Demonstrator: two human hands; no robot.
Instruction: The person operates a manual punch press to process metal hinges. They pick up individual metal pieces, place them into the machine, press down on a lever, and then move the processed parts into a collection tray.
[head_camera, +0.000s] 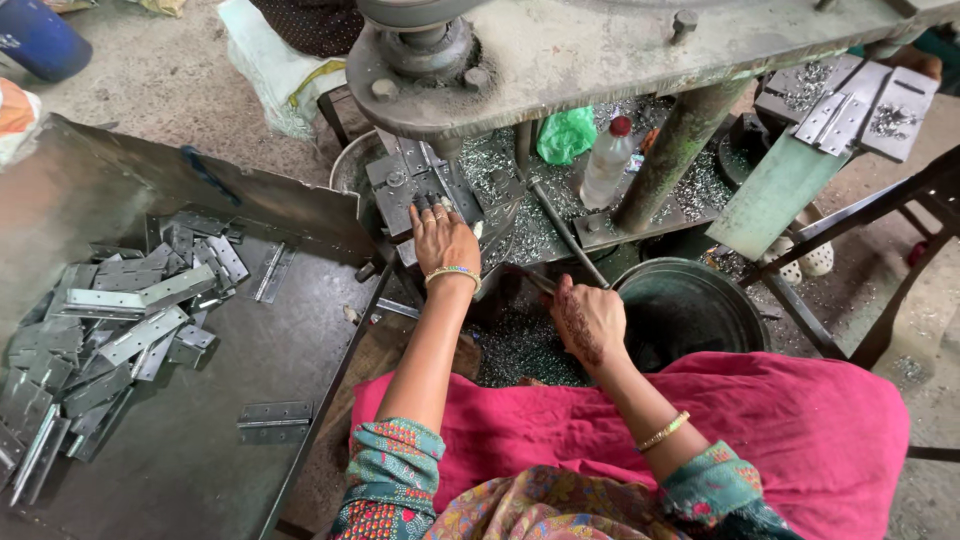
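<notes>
STEP: feeding the press, judged | LEFT: left hand (443, 238) lay flat, fingers spread, on a hinge plate at the press die block (415, 190) | RIGHT: right hand (588, 320) gripped the lever rod (567, 238) | STOCK: hinge plates (110, 330) heaped in the tray (200, 450), well apart | NEXT: fingers must clear the die.

The left hand's (443, 238) fingertips are tucked under the grey steel press head (420, 40), itself cut off by the top edge, so what they touch cannot be told. The pile of flat grey metal hinges (95, 340) runs off the left edge. The thin rod in the right hand (590, 322) is too blurred to identify.
</notes>
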